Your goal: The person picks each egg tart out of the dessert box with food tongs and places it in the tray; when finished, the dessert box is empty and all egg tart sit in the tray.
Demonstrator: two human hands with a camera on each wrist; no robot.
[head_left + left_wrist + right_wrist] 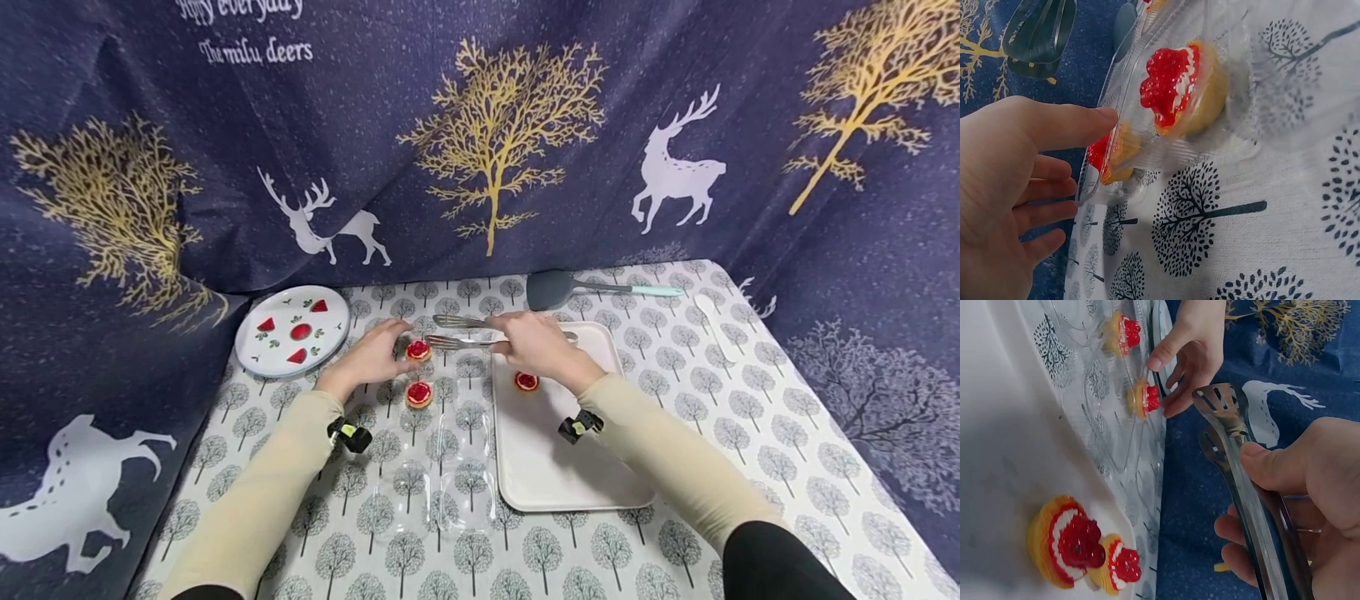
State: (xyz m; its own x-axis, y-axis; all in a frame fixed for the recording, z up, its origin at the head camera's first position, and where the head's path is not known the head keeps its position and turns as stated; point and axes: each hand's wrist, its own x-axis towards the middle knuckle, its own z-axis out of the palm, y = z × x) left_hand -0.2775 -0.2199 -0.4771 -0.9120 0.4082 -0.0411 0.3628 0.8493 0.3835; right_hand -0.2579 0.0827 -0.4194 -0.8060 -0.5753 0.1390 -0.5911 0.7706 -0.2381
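Observation:
My right hand (pixel 536 342) grips a pair of metal tongs (pixel 1244 469) with slotted ends, their arms spread and nothing between them. In the head view the tongs point left from above the tray's far end. My left hand (pixel 375 358) is at the far left corner of a clear plastic container (pixel 442 492), thumb and fingers apart, the thumb tip right at its rim in the left wrist view. Two tarts with red fruit and white cream sit in the container, a far tart (pixel 417 351) beside that hand and a nearer tart (pixel 418 394).
A white rectangular tray (pixel 570 492) under my right forearm carries two more tarts, one a large tart (pixel 1067 544) in the right wrist view. A round plate (pixel 292 358) with a watermelon print lies at left. Behind are a spatula (pixel 551 290) and a white spoon (pixel 712 321).

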